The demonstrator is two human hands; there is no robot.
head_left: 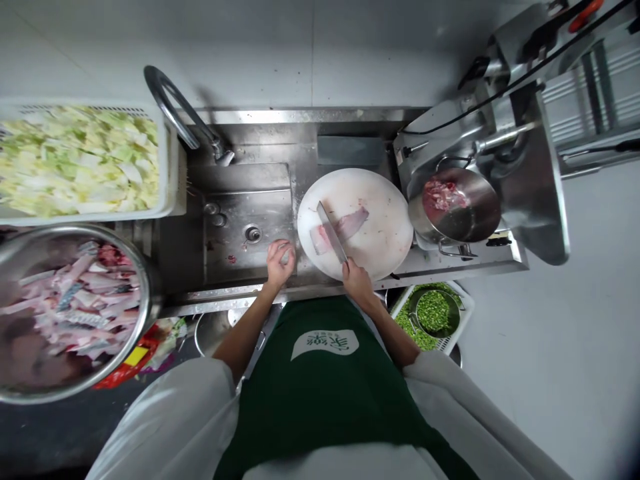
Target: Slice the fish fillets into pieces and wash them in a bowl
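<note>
A round white cutting board lies on the steel counter with a strip of pale pink meat on it. My right hand is closed round the handle of a cleaver, whose blade lies across the meat. My left hand hovers left of the board, over the edge of the sink, with its fingers curled round something small and pale that I cannot make out.
A steel sink with a curved tap sits left of the board. A white crate of chopped cabbage and a big steel bowl of meat pieces stand at left. A steel pot with minced meat rests under a grinder at right. Green vegetables sit below.
</note>
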